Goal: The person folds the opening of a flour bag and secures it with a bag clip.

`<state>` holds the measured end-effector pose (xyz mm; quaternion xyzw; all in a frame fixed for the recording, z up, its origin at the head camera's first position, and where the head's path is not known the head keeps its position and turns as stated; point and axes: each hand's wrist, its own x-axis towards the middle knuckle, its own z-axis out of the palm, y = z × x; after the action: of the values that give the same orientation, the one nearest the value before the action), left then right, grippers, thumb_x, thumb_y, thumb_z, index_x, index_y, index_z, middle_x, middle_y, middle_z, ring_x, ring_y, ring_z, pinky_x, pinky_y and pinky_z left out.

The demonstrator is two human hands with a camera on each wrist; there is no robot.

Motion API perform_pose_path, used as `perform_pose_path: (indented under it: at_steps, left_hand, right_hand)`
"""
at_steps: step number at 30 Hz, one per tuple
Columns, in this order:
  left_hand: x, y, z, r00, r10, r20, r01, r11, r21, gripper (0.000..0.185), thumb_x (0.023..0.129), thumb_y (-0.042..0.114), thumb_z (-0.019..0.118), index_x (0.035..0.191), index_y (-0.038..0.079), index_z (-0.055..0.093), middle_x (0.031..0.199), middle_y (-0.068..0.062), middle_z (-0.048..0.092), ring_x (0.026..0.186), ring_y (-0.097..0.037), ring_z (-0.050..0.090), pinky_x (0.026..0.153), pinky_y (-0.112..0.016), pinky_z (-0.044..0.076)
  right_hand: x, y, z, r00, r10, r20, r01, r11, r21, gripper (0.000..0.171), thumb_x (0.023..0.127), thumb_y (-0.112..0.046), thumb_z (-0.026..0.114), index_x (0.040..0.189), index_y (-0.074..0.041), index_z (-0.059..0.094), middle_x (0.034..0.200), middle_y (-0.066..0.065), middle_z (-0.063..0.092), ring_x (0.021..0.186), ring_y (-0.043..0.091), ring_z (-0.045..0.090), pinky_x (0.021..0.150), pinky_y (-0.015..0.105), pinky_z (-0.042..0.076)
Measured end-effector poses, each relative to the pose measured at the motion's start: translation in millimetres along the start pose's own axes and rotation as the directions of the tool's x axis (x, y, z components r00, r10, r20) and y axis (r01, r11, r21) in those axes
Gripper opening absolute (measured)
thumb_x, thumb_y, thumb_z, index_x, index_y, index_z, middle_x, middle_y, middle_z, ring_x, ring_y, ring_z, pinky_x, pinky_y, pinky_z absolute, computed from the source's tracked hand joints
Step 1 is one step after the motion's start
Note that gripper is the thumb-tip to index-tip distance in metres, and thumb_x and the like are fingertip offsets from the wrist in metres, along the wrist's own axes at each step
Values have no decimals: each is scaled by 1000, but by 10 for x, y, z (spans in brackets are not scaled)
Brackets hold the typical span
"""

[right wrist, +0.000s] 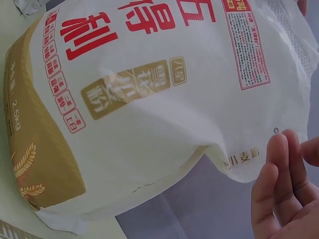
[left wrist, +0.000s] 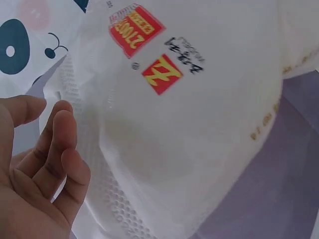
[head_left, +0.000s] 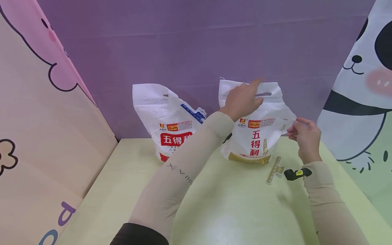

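Two hands flank the flour bag (head_left: 255, 132) — fingers (head_left: 292, 131) pinch its corner.

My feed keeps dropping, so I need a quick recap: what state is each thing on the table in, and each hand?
Right flour bag: upright, top unclipped, touched by both hands.
Left flour bag: upright against the purple wall, untouched.
Clip: lying flat on the table, beside the right bag.
Left hand: on the right bag's top edge by the handle slot.
Right hand: pinching that bag's right corner.
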<state>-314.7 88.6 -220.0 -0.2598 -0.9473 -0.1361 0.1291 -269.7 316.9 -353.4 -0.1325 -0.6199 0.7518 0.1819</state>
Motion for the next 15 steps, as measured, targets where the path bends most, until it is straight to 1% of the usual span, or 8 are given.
perform_pose_path:
  at_steps: [1,4,5,7,8,10,12,15]
  left_hand:
    - [19,23,-5,1000,-6,12,6,1000,-3,67,103,38,55,162,26,27,110,1,73,75,-13,59,63,-24,46]
    - [73,83,-13,999,-22,46,23,999,-36,71,102,38,56,164,24,22,121,1,72,76,-13,59,66,-25,48]
    - [89,100,-15,998,-29,56,32,998,-53,73,102,38,56,164,24,21,122,2,71,76,-12,59,66,-24,48]
    - [120,128,-15,996,-44,82,52,994,-94,74,102,37,57,165,25,18,116,3,72,71,-12,60,63,-23,49]
    - [134,139,-14,994,-54,96,64,991,-115,75,103,37,56,165,25,16,117,3,71,67,-12,60,60,-23,49]
    - [157,161,-12,990,-78,121,97,982,-163,75,103,37,55,165,28,15,119,4,69,63,-10,62,57,-22,50]
    - [166,177,-3,985,-95,144,125,969,-213,75,104,36,55,165,29,13,115,4,68,60,-10,64,55,-22,50]
    - [168,196,14,981,-103,165,145,952,-268,75,104,33,55,165,29,11,97,3,70,58,-12,66,55,-22,50]
  right_hand:
    - [10,6,2,1000,3,10,-3,1000,2,16,103,-15,57,119,-17,55,71,-7,69,57,6,67,57,17,56]
    - [31,17,6,999,17,33,-17,1000,-9,35,104,-17,58,137,-9,51,67,-8,70,55,6,68,57,18,56]
    - [36,21,7,999,23,42,-23,1000,-14,42,104,-19,58,143,-6,48,67,-8,70,55,6,68,57,18,56]
    - [39,27,6,997,37,62,-36,999,-27,54,104,-21,58,152,-3,40,68,-9,70,56,6,68,58,17,56]
    - [37,30,5,996,44,74,-42,999,-30,54,105,-22,58,152,-3,41,69,-9,70,57,6,69,59,17,57]
    - [35,42,0,994,51,102,-48,998,-32,45,105,-25,58,145,-8,49,72,-8,71,59,6,69,61,17,57]
    - [32,50,1,990,54,128,-52,999,-14,30,105,-26,58,132,-13,56,73,-7,71,60,7,70,62,18,58]
    - [37,64,5,985,50,165,-59,997,49,13,105,-25,59,113,-15,59,72,-5,72,60,8,70,61,19,58]
